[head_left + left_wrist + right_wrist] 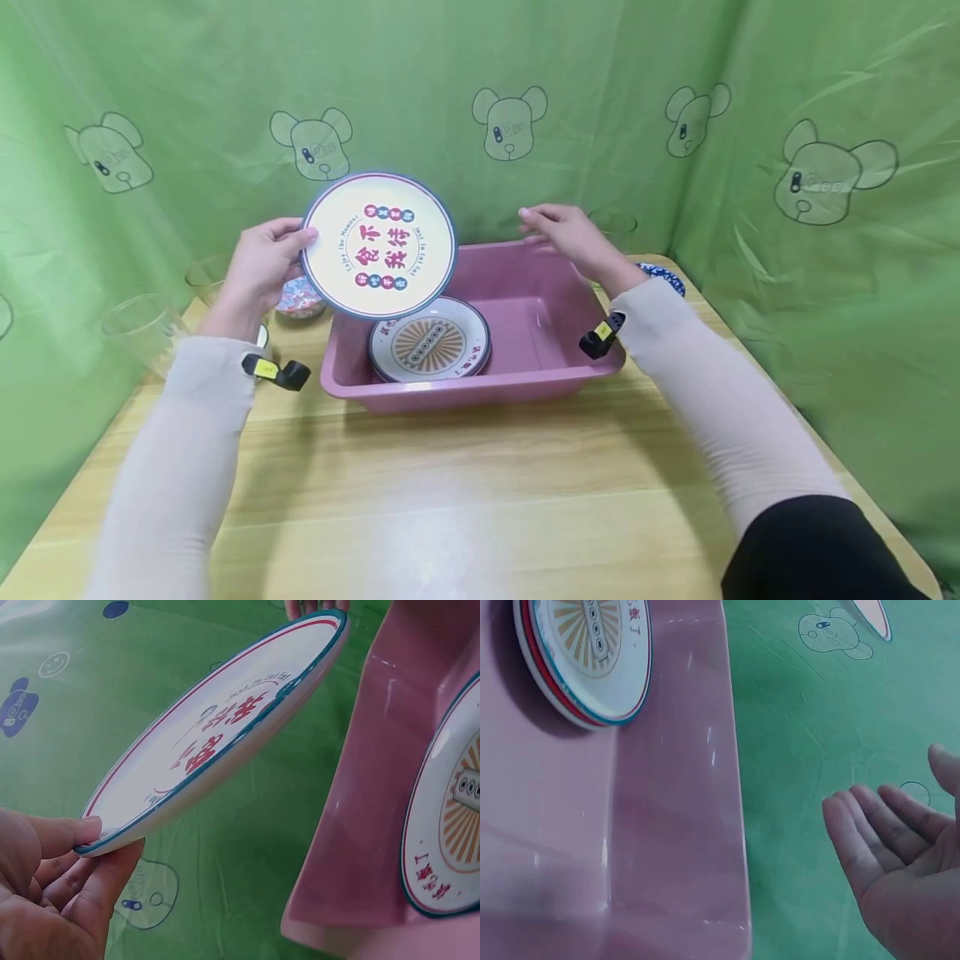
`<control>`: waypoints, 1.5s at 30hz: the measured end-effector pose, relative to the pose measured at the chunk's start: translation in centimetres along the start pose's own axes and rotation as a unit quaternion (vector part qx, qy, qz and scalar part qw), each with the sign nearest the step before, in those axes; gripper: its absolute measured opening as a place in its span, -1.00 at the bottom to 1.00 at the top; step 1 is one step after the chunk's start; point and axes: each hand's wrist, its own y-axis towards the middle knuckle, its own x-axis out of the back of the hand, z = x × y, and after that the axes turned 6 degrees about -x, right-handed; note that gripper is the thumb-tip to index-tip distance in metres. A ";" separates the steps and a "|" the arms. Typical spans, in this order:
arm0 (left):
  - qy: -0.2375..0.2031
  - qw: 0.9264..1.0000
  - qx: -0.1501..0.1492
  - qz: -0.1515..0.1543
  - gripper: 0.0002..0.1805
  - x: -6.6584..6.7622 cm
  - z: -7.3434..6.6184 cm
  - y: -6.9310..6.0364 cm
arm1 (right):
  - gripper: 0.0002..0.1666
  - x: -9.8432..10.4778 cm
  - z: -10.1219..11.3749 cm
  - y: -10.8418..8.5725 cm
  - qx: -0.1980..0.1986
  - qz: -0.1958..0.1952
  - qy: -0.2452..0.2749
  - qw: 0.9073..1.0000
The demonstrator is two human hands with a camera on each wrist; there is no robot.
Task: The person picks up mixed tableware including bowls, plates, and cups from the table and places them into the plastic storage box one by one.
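Observation:
My left hand point(262, 262) pinches the left rim of a white plate point(379, 246) with a blue edge and red lettering, thumb on its face and fingers beneath. The plate is held tilted above the left part of a pink basin point(540, 333). Inside the basin, on the left, lies a stack of plates point(430, 340); the top one has an orange sunburst design. Over the basin's back right side hovers my right hand point(573, 237), holding nothing. Its fingers point(885, 840) are loosely extended in the right wrist view, apart from the basin.
Clear glasses point(142, 329) stand at the left of the wooden table point(420, 483). A colourful patterned dish point(300, 297) sits beside the basin's left side. Behind the right forearm, a blue-and-white patterned dish point(663, 277) shows partly. Green curtains with mouse faces surround the table.

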 end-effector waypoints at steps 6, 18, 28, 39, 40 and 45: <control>0.008 1.000 0.007 0.001 -0.56 -1.4 0.7 1.0 | -0.30 -0.9 -0.3 0.9 -0.001 0.023 0.047 0.999; 0.004 0.999 0.043 -0.006 -0.58 -3.4 1.6 2.8 | -0.29 -3.2 0.2 3.0 -0.016 0.032 0.148 0.988; 0.010 0.997 0.077 -0.014 -0.59 -5.2 2.9 3.9 | -0.20 -4.6 -0.7 4.3 -0.035 0.048 0.173 0.983; 0.088 0.993 0.075 0.002 -0.59 -7.3 4.3 4.7 | -0.29 -5.4 -2.0 4.9 -0.054 0.035 0.210 0.976; 0.092 0.993 0.077 0.005 -0.58 -7.4 4.4 4.7 | -0.32 -5.4 -2.1 4.9 -0.054 0.032 0.219 0.974; 0.110 0.990 0.083 0.008 -0.58 -7.8 5.0 4.9 | -0.47 -5.7 -2.4 5.4 -0.073 0.003 0.219 0.973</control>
